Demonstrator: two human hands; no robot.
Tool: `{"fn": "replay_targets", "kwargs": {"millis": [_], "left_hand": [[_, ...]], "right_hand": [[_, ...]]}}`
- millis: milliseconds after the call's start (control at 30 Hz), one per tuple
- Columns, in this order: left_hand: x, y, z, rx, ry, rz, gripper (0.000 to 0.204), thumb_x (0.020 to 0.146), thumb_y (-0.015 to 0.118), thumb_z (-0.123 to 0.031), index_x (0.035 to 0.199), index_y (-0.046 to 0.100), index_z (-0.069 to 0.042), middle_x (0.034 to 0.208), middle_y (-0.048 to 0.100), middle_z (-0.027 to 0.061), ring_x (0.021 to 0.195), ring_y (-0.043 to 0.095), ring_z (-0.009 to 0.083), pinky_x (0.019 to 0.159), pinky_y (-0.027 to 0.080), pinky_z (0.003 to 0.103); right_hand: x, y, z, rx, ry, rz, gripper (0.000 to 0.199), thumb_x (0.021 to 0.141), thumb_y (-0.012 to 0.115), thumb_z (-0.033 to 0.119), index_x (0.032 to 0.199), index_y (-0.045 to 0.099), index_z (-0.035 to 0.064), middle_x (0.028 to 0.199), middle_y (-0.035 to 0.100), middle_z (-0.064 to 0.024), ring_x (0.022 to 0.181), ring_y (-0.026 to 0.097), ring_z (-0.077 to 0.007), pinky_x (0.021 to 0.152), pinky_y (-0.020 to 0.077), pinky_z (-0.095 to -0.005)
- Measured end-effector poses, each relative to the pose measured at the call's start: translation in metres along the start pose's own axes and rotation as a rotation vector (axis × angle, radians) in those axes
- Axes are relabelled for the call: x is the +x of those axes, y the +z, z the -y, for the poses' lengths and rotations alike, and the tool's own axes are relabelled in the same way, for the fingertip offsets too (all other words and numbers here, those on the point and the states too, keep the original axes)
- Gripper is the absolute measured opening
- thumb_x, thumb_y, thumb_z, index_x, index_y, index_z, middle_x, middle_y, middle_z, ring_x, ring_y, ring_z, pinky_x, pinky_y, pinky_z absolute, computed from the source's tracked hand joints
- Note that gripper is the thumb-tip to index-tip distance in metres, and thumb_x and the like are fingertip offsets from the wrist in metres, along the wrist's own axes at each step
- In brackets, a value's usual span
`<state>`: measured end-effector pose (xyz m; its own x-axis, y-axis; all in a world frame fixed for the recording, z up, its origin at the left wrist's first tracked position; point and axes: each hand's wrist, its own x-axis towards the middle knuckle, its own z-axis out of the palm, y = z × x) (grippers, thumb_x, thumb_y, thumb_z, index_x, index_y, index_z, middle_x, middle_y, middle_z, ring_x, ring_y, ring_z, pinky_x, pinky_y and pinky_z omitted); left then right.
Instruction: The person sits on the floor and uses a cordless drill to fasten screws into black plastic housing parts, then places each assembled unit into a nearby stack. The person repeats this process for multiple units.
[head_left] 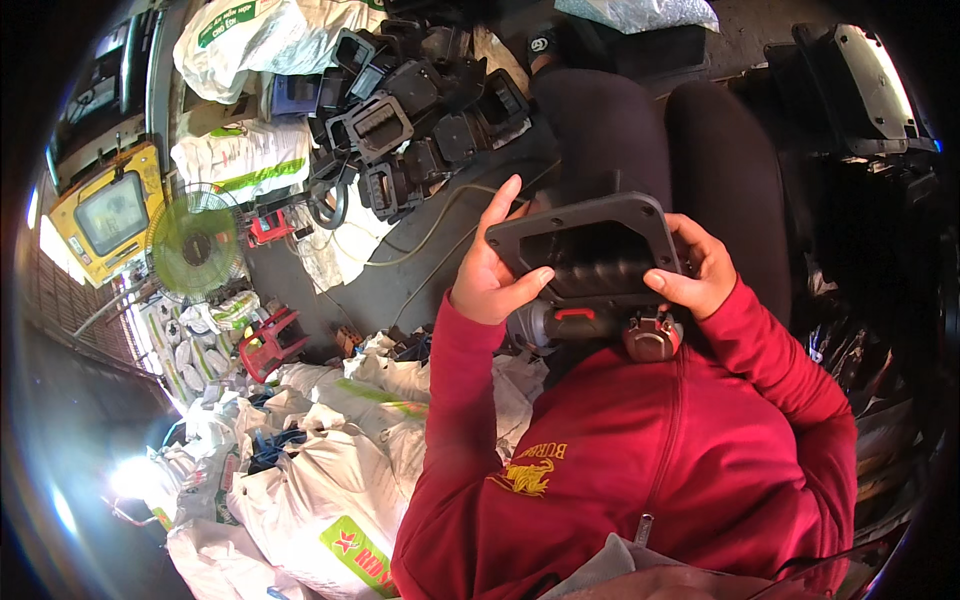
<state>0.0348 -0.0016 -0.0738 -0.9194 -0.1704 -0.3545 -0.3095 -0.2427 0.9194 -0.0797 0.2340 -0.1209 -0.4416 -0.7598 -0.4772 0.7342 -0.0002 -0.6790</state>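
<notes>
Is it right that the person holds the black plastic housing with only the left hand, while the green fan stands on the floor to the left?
Not quite. In the head view both hands grip the black plastic housing: the left hand on its left edge, the right hand on its right. The green fan does stand on the floor to the left.

- Left hand (487,275) and right hand (700,275) grip a black plastic housing (590,250) at its two ends.
- A power tool (600,325) lies in the lap, just under it.
- More black housings (410,110) are piled on the floor.
- A green fan (195,245) stands left; white sacks (310,480) lie below it.
</notes>
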Motion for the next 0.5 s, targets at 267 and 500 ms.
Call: {"fn": "replay_targets", "kwargs": {"millis": [267,500], "left_hand": [[0.004,0.004,-0.010,0.137,0.029,0.066,0.097,0.070,0.061,0.016,0.150,0.010,-0.004,0.148,0.028,0.0194,0.133,0.036,0.0228,0.107,0.032,0.035],[0.009,0.008,-0.018,0.201,0.065,0.102,0.096,0.070,0.062,0.014,0.149,0.011,-0.004,0.150,0.023,0.0214,0.135,0.035,0.0251,0.108,0.031,0.036]], "right_hand": [[0.008,-0.013,-0.014,0.132,-0.067,0.100,0.056,0.077,0.073,0.003,0.127,0.047,0.0011,0.115,0.059,-0.0075,0.095,0.058,-0.0103,0.072,0.0499,-0.0221],[0.005,-0.013,-0.013,0.153,-0.155,0.137,0.059,0.075,0.073,-0.003,0.127,0.047,-0.0003,0.115,0.059,-0.0095,0.105,0.056,-0.0140,0.092,0.0448,-0.0284]]}}
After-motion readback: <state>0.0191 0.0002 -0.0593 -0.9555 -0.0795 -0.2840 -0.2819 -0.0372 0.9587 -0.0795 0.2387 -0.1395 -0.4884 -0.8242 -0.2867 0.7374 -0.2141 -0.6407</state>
